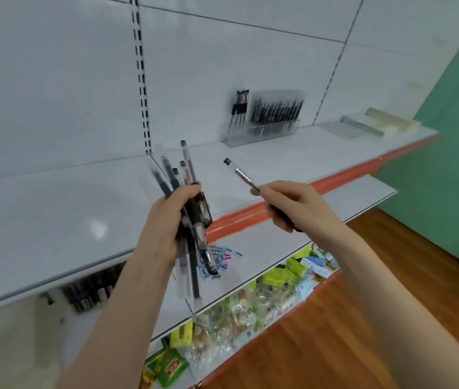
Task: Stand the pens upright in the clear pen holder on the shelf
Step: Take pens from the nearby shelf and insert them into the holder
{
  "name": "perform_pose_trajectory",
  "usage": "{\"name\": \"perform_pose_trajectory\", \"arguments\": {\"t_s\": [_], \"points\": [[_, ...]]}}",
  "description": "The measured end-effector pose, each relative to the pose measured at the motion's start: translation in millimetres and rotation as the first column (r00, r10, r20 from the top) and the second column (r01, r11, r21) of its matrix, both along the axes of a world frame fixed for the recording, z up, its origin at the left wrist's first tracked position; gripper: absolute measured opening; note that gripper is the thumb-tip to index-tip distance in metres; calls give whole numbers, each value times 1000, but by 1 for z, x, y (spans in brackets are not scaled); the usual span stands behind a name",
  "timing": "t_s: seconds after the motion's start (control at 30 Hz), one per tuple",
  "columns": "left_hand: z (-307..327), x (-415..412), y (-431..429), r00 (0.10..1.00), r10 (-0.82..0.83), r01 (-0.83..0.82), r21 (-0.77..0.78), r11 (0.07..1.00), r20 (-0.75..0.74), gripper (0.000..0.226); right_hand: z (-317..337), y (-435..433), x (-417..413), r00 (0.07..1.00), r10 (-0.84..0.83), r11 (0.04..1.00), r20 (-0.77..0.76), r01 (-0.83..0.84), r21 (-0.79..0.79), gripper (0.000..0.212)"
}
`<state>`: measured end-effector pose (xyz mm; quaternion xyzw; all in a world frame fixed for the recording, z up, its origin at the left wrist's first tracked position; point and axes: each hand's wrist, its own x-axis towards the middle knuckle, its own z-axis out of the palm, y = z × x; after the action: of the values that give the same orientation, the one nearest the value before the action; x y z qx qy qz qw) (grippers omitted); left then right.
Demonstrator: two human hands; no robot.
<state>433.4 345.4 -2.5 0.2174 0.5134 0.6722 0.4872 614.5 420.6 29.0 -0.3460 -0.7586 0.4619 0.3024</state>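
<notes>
My left hand (163, 220) grips a bundle of several black and clear pens (186, 197) in front of the white shelf (54, 209). My right hand (287, 204) pinches a single pen (241, 174), its black end pointing up and left. The clear pen holder (262, 133) stands at the back of the shelf, to the right, with several pens upright in it. Both hands are nearer to me than the holder and well short of it.
Flat packs of paper goods (374, 124) lie at the shelf's far right. The shelf has an orange front strip (250, 214). A lower shelf carries small coloured labels (219, 256); below it lie green boxes and snack packets (250, 304). Wooden floor (391, 318) and a green wall (452, 164) are on the right.
</notes>
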Motion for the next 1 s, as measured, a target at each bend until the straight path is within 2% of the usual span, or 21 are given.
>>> {"name": "perform_pose_trajectory", "arguments": {"t_s": [0.17,0.3,0.37,0.43,0.5,0.57,0.63,0.73,0.87,1.0], "points": [[15,34,36,998,14,-10,80,997,-60,15,-1,32,34,989,34,998,142,-40,41,13],[16,53,73,967,47,-26,84,996,-252,7,-2,67,46,980,56,995,190,-70,69,12],[15,55,97,949,92,-67,93,993,-302,8,2,91,50,979,60,995,193,-75,71,13],[15,51,125,945,154,-128,107,986,-290,10,10,120,53,993,55,998,100,-56,7,13],[15,46,152,945,211,-187,116,975,-249,7,19,153,51,995,8,991,-101,-21,-130,13],[17,45,174,949,247,-223,136,965,-194,8,25,186,43,936,-68,961,-346,-32,-276,15],[19,47,191,955,260,-240,142,960,-146,13,27,213,30,855,-140,931,-499,-58,-360,13],[23,51,209,960,271,-260,138,956,-71,13,26,248,14,802,-177,930,-570,-53,-363,7],[24,50,227,948,314,-307,117,945,-53,12,25,295,-4,751,-248,946,-612,51,-320,12],[27,50,242,924,378,-372,102,923,-49,17,28,341,-30,805,-215,972,-554,119,-204,19]]}}
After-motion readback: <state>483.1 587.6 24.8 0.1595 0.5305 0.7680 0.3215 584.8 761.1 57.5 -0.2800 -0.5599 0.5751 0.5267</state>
